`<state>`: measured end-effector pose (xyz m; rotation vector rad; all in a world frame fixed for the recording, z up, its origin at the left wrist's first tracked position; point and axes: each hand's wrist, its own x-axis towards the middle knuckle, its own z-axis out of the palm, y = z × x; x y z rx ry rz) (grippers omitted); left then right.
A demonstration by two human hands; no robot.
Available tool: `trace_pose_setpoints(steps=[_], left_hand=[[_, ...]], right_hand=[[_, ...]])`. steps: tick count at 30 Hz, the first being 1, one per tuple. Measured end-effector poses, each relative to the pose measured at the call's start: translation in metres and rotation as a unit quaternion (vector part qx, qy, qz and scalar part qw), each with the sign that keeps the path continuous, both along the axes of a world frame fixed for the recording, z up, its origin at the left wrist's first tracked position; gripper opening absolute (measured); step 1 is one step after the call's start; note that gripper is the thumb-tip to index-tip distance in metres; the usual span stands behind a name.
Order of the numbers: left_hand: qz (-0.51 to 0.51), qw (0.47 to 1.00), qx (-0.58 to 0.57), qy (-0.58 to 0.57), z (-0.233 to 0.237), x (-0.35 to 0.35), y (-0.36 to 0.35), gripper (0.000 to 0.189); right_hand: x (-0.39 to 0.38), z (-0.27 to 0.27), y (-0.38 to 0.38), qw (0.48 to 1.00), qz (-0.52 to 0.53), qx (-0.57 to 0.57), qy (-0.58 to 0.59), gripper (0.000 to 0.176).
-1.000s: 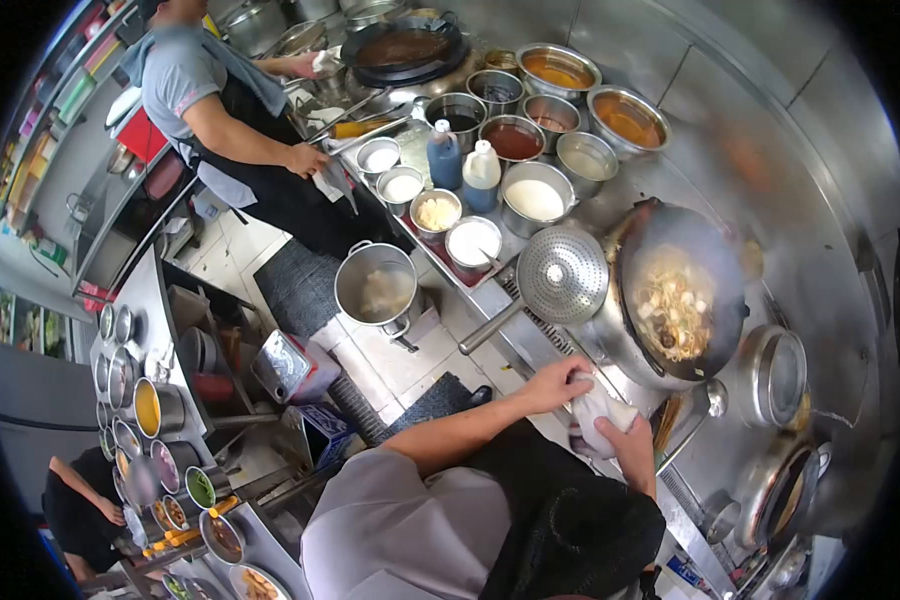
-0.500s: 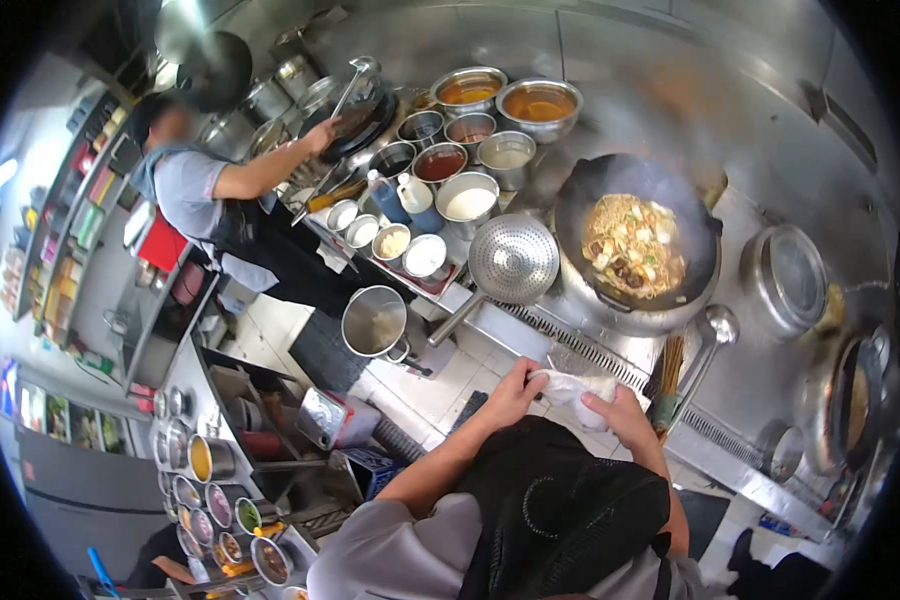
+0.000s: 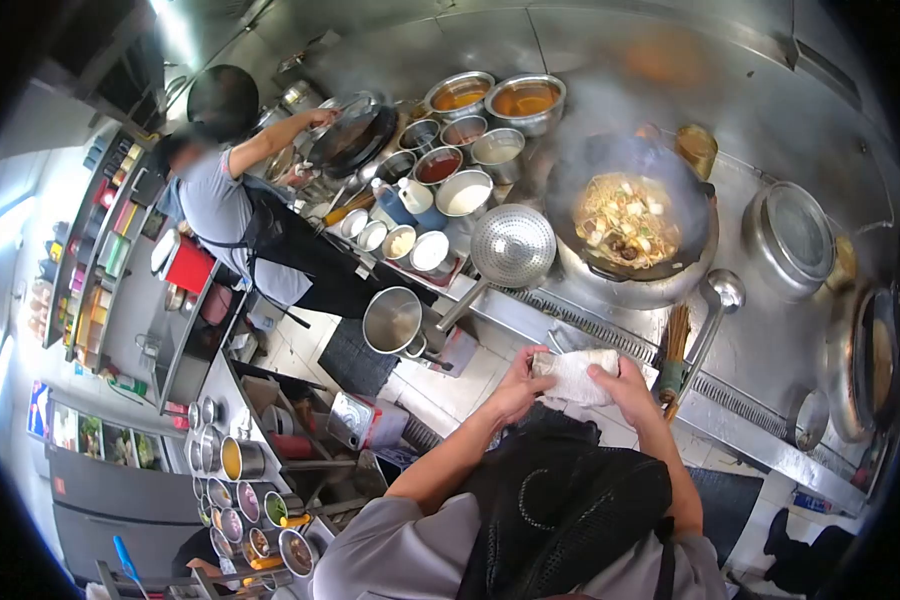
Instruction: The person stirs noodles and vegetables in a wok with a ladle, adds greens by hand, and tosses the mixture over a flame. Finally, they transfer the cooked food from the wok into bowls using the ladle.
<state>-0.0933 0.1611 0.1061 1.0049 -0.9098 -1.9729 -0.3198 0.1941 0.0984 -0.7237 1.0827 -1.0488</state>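
Head view: a pale, soft-looking folded cloth [image 3: 578, 377], roughly rectangular, hangs between both hands in front of the dark apron. The left hand [image 3: 518, 385] and right hand [image 3: 625, 390] each pinch one end, thumbs on top. Beyond sits a round, dark metal wok [image 3: 625, 215] of glistening noodles (steam hazes its rim).

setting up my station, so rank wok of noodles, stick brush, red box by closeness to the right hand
From the right hand:
1. stick brush, just ahead, slightly right
2. wok, farther ahead
3. red box, far left
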Motion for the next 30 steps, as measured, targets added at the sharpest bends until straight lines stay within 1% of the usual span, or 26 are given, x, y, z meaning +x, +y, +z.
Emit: trace_pose_setpoints(steps=[1, 3, 4, 5, 6, 7, 9, 10, 11, 13, 14, 15, 17, 18, 19, 20, 21, 22, 23, 24, 25, 26, 27, 28, 29, 30], left_hand=[[0.005, 1.0, -0.005, 0.003, 0.003, 0.004, 0.0, 0.057], [0.008, 0.999, -0.031, 0.007, 0.007, 0.014, 0.002, 0.057], [0.014, 0.999, -0.035, 0.01, -0.001, 0.021, 0.003, 0.057], [0.012, 1.0, 0.004, -0.003, -0.014, 0.028, 0.002, 0.056], [0.009, 0.999, 0.041, -0.014, -0.026, 0.037, 0.003, 0.056], [0.015, 0.999, 0.036, -0.009, -0.027, 0.047, 0.006, 0.056], [-0.034, 0.989, 0.086, 0.114, -0.029, 0.065, 0.011, 0.058], [-0.028, 0.989, 0.078, 0.123, -0.032, 0.075, 0.016, 0.058], [-0.033, 0.98, 0.076, 0.18, -0.036, 0.087, 0.022, 0.059], [-0.037, 0.952, 0.072, 0.294, -0.043, 0.113, 0.032, 0.067], [-0.006, 0.946, 0.082, 0.314, -0.024, 0.118, 0.043, 0.075], [0.006, 0.943, 0.078, 0.324, -0.036, 0.128, 0.046, 0.075], [0.01, 0.875, 0.158, 0.458, -0.045, 0.144, 0.055, 0.079], [-0.001, 0.855, 0.157, 0.494, -0.049, 0.152, 0.058, 0.062], [0.003, 0.851, 0.153, 0.501, -0.05, 0.16, 0.057, 0.062], [0.044, 0.903, 0.142, 0.403, -0.051, 0.167, 0.055, 0.055], [0.086, 0.942, 0.13, 0.298, -0.051, 0.173, 0.054, 0.048], [0.122, 0.942, 0.138, 0.279, -0.042, 0.179, 0.055, 0.036], [0.123, 0.941, 0.136, 0.284, -0.044, 0.183, 0.056, 0.036], [0.166, 0.948, 0.119, 0.243, -0.046, 0.183, 0.054, 0.033], [0.205, 0.953, 0.102, 0.201, -0.049, 0.182, 0.052, 0.032], [0.196, 0.954, 0.1, 0.202, -0.049, 0.182, 0.048, 0.032], [0.241, 0.95, 0.099, 0.172, -0.049, 0.181, 0.042, 0.036], [0.283, 0.944, 0.097, 0.14, -0.046, 0.18, 0.036, 0.041], [0.272, 0.947, 0.096, 0.139, -0.041, 0.184, 0.033, 0.041], [0.219, 0.949, 0.112, 0.197, -0.031, 0.191, 0.033, 0.049]], right_hand=[[0.004, 0.0, 0.002, 0.999, -0.015, -0.005, 0.052, 0.039], [0.016, 0.003, 0.003, 0.999, -0.017, -0.012, 0.038, 0.037], [0.023, 0.005, 0.002, 0.999, -0.03, -0.015, 0.015, 0.035], [0.031, 0.008, 0.0, 0.999, -0.042, -0.018, -0.008, 0.032], [0.039, 0.015, -0.003, 0.999, -0.01, -0.01, -0.039, 0.031], [0.052, 0.022, -0.006, 0.999, -0.003, -0.016, -0.034, 0.031], [0.083, 0.034, -0.008, 0.997, 0.044, 0.016, -0.069, 0.032], [0.095, 0.032, -0.01, 0.995, 0.068, 0.02, -0.076, 0.035], [0.105, 0.036, -0.011, 0.995, 0.078, 0.015, -0.065, 0.035], [0.129, 0.05, -0.01, 0.987, 0.093, 0.011, -0.129, 0.034], [0.141, 0.061, -0.01, 0.98, 0.109, 0.023, -0.162, 0.035], [0.152, 0.07, -0.009, 0.98, 0.122, 0.026, -0.154, 0.035], [0.174, 0.079, -0.005, 0.964, 0.133, 0.087, -0.212, 0.033], [0.181, 0.069, -0.008, 0.965, 0.14, 0.09, -0.204, 0.033], [0.181, 0.048, -0.014, 0.978, 0.137, 0.058, -0.147, 0.03], [0.184, 0.038, -0.017, 0.987, 0.135, 0.024, -0.089, 0.027], [0.185, 0.03, -0.019, 0.986, 0.14, 0.024, -0.081, 0.027], [0.188, 0.027, -0.017, 0.99, 0.135, 0.012, -0.036, 0.026], [0.193, 0.024, -0.017, 0.992, 0.127, -0.002, 0.007, 0.024], [0.201, 0.018, -0.017, 0.992, 0.126, -0.005, 0.011, 0.024], [0.211, 0.012, -0.016, 0.99, 0.112, -0.037, 0.072, 0.024], [0.222, 0.013, -0.011, 0.985, 0.094, -0.068, 0.131, 0.024], [0.232, 0.015, -0.005, 0.985, 0.084, -0.069, 0.134, 0.024], [0.247, 0.024, -0.001, 0.974, 0.142, -0.093, 0.15, 0.027], [0.26, 0.034, 0.001, 0.959, 0.199, -0.116, 0.165, 0.029], [0.27, 0.049, 0.004, 0.961, 0.189, -0.117, 0.165, 0.029]])
